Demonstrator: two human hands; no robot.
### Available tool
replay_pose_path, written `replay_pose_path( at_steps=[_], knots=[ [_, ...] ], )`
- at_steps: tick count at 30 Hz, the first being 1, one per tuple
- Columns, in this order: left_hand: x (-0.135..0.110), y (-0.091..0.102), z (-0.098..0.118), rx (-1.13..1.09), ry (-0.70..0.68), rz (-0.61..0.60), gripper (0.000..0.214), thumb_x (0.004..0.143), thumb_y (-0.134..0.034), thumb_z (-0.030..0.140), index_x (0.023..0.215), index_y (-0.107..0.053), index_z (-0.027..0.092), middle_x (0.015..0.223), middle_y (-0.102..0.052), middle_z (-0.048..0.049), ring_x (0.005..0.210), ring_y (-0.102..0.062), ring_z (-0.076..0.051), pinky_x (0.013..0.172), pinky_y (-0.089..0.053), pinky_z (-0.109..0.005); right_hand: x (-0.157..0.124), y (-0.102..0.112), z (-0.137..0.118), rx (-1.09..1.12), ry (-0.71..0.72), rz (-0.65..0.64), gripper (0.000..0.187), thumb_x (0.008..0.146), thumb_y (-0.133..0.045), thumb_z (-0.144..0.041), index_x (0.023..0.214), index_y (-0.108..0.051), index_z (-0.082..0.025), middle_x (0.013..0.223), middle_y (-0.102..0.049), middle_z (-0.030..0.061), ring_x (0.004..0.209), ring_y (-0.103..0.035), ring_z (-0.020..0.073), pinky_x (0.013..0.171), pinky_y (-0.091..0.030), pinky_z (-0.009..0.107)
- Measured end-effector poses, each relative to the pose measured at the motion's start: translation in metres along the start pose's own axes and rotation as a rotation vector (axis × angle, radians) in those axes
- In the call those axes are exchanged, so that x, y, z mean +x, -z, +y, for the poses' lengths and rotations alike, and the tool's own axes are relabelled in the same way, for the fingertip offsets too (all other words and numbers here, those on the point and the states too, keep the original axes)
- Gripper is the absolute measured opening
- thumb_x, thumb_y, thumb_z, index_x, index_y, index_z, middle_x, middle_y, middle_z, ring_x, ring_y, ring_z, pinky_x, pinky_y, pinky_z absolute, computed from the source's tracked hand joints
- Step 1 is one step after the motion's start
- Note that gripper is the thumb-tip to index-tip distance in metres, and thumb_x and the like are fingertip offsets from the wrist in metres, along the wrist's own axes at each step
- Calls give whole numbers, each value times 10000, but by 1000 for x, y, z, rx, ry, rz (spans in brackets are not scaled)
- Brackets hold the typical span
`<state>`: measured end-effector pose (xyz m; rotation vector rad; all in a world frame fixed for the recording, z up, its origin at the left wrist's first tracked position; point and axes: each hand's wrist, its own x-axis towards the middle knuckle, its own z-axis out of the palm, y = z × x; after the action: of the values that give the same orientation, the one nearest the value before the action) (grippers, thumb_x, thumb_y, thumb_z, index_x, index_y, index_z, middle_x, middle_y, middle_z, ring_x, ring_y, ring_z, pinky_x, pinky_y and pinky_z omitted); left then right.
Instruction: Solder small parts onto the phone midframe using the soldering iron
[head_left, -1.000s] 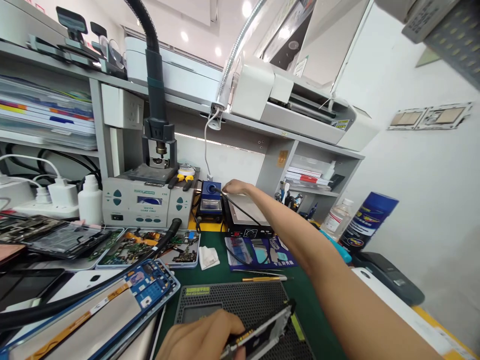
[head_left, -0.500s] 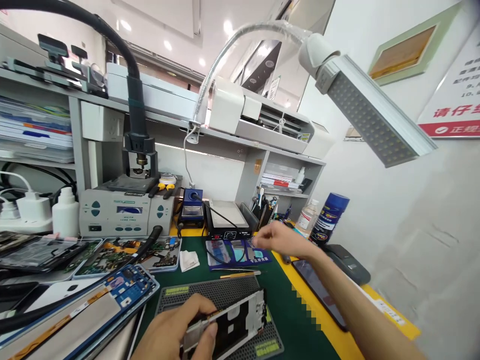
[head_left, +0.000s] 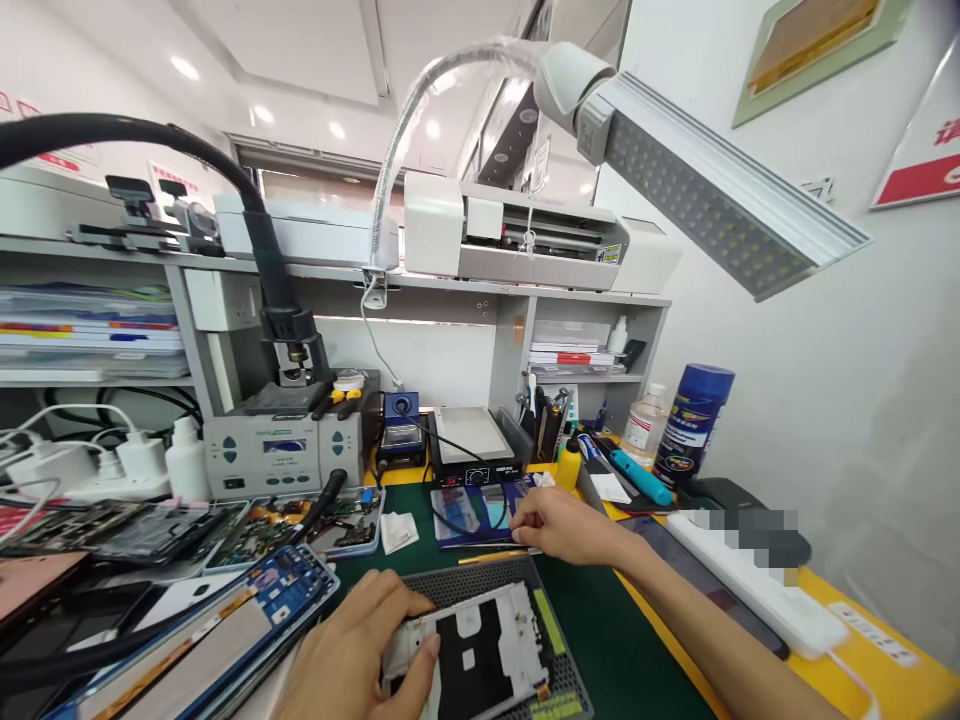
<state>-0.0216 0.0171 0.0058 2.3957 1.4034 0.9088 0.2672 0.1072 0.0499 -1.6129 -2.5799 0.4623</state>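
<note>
My left hand (head_left: 367, 640) grips the phone frame (head_left: 487, 640) over the mat (head_left: 480, 576). Beyond its far-right corner, my right hand (head_left: 566, 525) curls inward, grip unclear.

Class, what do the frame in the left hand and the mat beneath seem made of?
Frame: probably metal, given its dull silvery surface; the black patch may be film. Mat: perhaps silicone or rubber, matte dark grey, given its fine mesh.

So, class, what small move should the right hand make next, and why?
Perhaps lift the thin yellow stick with the right hand: its fingertips are close to it, though any grip is unclear, and the left hand holds the phone frame over the mat.
</note>
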Motion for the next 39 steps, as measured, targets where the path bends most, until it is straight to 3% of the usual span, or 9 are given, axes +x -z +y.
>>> replay_pose_path(
  at_steps=[7,11,13,16,18,20,23,26,39],
  knots=[
    [4,-1,11,214,7,-150,313,992,-471,288,1040,-769,206,1036,-712,-108,1019,-699,-283,896,-574,-399,0,-5,4,-13,37,29,231,1015,-650,-333,1156,-688,-153,1142,-715,70,958,-711,219,839,-606,409],
    [14,16,21,354,10,-195,278,997,-490,284,1021,-761,229,1061,-716,-93,1036,-686,-272,910,-557,-406,-2,-6,5,-7,52,47,247,1013,-653,-334,1181,-682,-155,1169,-708,76,975,-710,226,847,-606,417],
    [32,35,19,459,63,-206,260,1006,-504,280,1014,-759,231,1039,-725,-82,1042,-685,-267,938,-545,-424,-3,-7,6,-3,58,57,252,1014,-650,-335,1194,-679,-161,1188,-704,79,988,-708,229,856,-605,421],
    [80,65,3,564,190,-163,252,1039,-521,286,963,-736,177,974,-731,-73,909,-711,-243,841,-580,-433,-4,-9,7,0,67,69,249,1018,-645,-337,1194,-680,-165,1191,-704,81,992,-707,228,865,-602,424],
    [117,80,-11,627,253,-139,241,1001,-650,350,1145,-684,160,1110,-718,-68,958,-713,-215,844,-600,-408,-4,-10,7,3,71,78,248,1017,-646,-336,1192,-680,-164,1189,-704,81,995,-706,229,870,-600,427],
    [149,87,-22,668,279,-98,316,998,-658,338,1264,-642,167,1245,-682,-96,1038,-701,-239,876,-605,-439,-5,-10,7,8,75,89,250,1016,-649,-335,1195,-679,-163,1196,-702,84,1010,-704,233,882,-596,436],
    [181,84,-29,705,264,-46,345,997,-659,333,1302,-626,174,1300,-660,-105,1089,-687,-255,909,-596,-464,-6,-9,9,27,73,89,254,1018,-645,-334,1210,-676,-172,1222,-695,87,1018,-701,233,881,-598,431],
    [196,76,-30,721,234,-42,347,997,-660,332,1306,-625,179,1308,-656,-105,1096,-685,-257,912,-595,-464,-8,-6,12,58,55,77,276,1017,-646,-332,1246,-661,-179,1259,-678,94,1030,-697,237,875,-602,429],
    [219,61,-27,754,184,-35,336,995,-662,332,1294,-632,180,1301,-660,-102,1092,-687,-257,908,-597,-457,-20,15,21,125,31,12,237,1013,-652,-332,1170,-687,-158,1174,-709,77,985,-708,227,849,-606,413]
  ],
)
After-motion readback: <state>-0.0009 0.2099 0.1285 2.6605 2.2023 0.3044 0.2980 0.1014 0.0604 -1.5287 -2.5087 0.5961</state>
